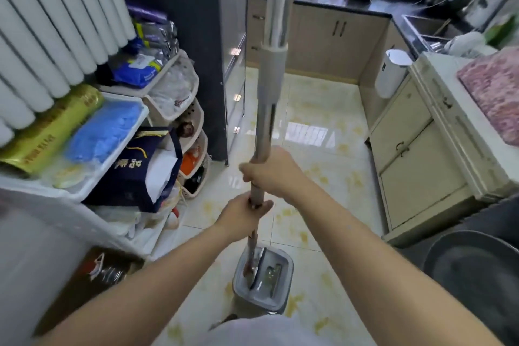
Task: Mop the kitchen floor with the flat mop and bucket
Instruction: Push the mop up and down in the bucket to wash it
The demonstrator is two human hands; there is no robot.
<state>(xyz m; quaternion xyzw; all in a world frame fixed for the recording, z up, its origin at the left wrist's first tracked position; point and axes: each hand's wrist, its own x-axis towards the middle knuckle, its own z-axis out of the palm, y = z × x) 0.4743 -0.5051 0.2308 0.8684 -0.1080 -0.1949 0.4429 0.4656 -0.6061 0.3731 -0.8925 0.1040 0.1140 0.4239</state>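
Note:
The flat mop's grey and silver handle (271, 84) stands nearly upright in the middle of the view. My right hand (271, 174) grips the pole, and my left hand (244, 216) grips it just below. The pole's lower end goes down into a slot of the grey bucket (278, 303), which stands on the tiled floor (323, 154) right in front of me. The mop head is inside the bucket's slot, and only its dark upper edge shows.
Cluttered shelves and stacked baskets (179, 121) line the left side, beside a dark fridge (196, 36). Cream cabinets (415, 154) run along the right, with a white bin (393, 73) beyond. A counter and beige cabinets (331, 36) close the far end. A dark round object (477, 275) sits at lower right.

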